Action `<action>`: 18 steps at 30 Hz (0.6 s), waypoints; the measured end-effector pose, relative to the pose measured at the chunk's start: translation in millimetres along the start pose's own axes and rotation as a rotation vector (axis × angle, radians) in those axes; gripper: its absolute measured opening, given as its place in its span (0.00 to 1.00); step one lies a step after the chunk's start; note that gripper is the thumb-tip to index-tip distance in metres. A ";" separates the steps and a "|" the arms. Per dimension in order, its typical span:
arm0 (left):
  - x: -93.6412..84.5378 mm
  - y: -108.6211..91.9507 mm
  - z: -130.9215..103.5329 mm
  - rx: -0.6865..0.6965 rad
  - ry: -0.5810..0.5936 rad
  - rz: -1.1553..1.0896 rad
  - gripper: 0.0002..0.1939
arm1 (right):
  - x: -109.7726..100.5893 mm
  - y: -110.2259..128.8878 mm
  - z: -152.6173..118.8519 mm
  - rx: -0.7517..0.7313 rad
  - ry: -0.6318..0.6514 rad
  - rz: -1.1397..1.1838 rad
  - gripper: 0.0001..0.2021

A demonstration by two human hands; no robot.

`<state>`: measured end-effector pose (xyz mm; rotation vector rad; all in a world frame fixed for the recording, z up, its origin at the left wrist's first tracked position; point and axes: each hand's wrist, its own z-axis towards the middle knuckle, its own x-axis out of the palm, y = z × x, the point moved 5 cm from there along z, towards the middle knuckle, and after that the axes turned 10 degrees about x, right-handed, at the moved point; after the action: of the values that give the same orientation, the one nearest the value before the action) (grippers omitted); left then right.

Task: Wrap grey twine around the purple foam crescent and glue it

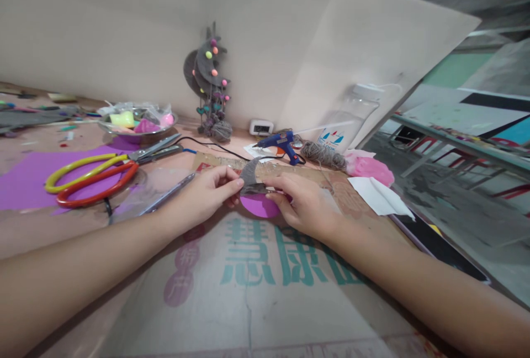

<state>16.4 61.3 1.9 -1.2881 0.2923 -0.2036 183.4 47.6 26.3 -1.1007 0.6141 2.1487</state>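
A small grey felt piece (250, 174) with a curved, pointed top is held between both hands, above a round purple piece (261, 206). My left hand (217, 189) pinches the grey piece's left side between thumb and fingers. From the right, my right hand (296, 200) has its thumb and fingers closed on the right edge of the pieces. The grey piece overlaps the upper part of the purple one; whether they are joined I cannot tell. Both hands are over a printed cardboard sheet (215, 303).
Left: scissors (97, 178), purple sheet (25, 181), pen (168, 193), metal bowl (138, 134). Behind: grey moon decoration (209, 73), white timer (261, 127), blue glue gun (279, 143), grey yarn (323, 154). Right: clear jug (351, 115), white paper (379, 195), black phone-like object (443, 247).
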 end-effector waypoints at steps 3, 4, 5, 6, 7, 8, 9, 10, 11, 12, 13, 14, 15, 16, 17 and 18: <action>-0.7 0.7 0.5 0.011 -0.012 -0.006 0.10 | 1.3 -1.9 -0.2 0.018 0.021 -0.008 0.10; -1.0 0.9 0.7 0.019 -0.014 0.000 0.10 | 2.0 -2.0 -0.1 0.020 0.035 -0.021 0.11; -1.3 1.0 0.8 0.028 -0.014 0.009 0.10 | 2.6 -1.8 0.1 0.020 0.047 -0.033 0.11; -1.5 1.1 0.9 0.037 -0.013 0.018 0.10 | 2.7 -1.5 0.3 0.019 0.054 -0.044 0.11; -1.7 1.2 0.9 0.047 -0.013 0.025 0.10 | 2.6 -1.1 0.6 0.018 0.056 -0.052 0.11; -1.8 1.5 0.9 0.054 -0.012 0.032 0.10 | 2.5 -0.8 0.8 0.017 0.058 -0.058 0.11; -1.9 2.0 0.8 0.057 -0.010 0.037 0.10 | 2.3 -0.5 0.9 0.018 0.058 -0.062 0.11; -2.0 2.4 0.7 0.061 -0.008 0.041 0.10 | 2.3 -0.4 1.0 0.020 0.060 -0.064 0.11; -2.2 2.7 0.6 0.065 -0.007 0.047 0.10 | 2.5 -0.3 1.0 0.021 0.064 -0.062 0.11; -2.2 2.8 0.5 0.070 -0.005 0.056 0.09 | 2.9 -0.3 1.0 0.025 0.070 -0.058 0.11; -2.3 2.7 0.4 0.075 -0.004 0.065 0.09 | 3.3 -0.4 0.9 0.029 0.073 -0.051 0.11; -2.3 2.4 0.3 0.080 -0.001 0.074 0.09 | 3.5 -0.6 0.9 0.034 0.072 -0.044 0.11; -2.3 2.0 0.2 0.087 0.001 0.079 0.09 | 3.8 -0.7 0.8 0.041 0.070 -0.039 0.11; -2.3 1.5 0.1 0.094 0.002 0.083 0.09 | 4.0 -0.9 0.8 0.048 0.070 -0.039 0.11; -2.4 1.1 0.1 0.098 0.003 0.085 0.09 | 4.2 -0.9 0.7 0.052 0.070 -0.042 0.11; -2.4 0.8 0.2 0.101 0.003 0.087 0.09 | 4.4 -0.7 0.7 0.054 0.074 -0.046 0.11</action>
<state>14.2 62.5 1.4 -1.1724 0.3364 -0.1444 181.5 50.0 22.9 -1.1586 0.6702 2.0475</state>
